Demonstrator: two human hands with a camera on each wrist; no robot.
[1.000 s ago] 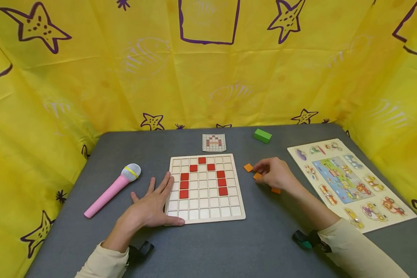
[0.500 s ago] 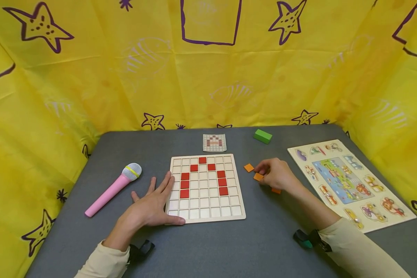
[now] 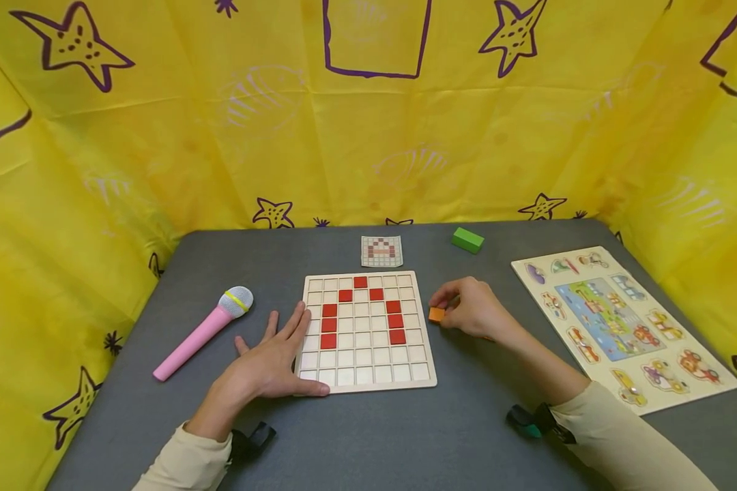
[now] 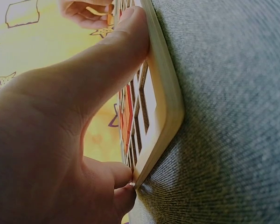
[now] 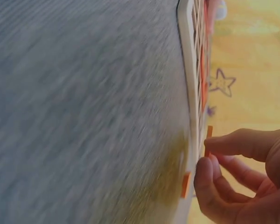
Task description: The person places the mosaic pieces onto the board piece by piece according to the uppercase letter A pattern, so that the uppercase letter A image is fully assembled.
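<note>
In the head view a square wooden grid board lies mid-table. Red tiles fill some of its cells in an arch shape. My left hand rests on the board's left side with fingers spread; its thumb lies along the board's rim in the left wrist view. Just right of the board, my right hand pinches an orange tile between thumb and fingers. The right wrist view shows this tile raised, while another orange tile lies on the table below.
Behind the board lies a small pattern card, with a green block to its right. A pink toy microphone lies at left. A wooden picture puzzle covers the right side. Yellow cloth encloses the grey table.
My right hand has picked up an orange tile and moved left toward the board. The other orange tiles are now hidden in the head view. My left hand stays on the board.
</note>
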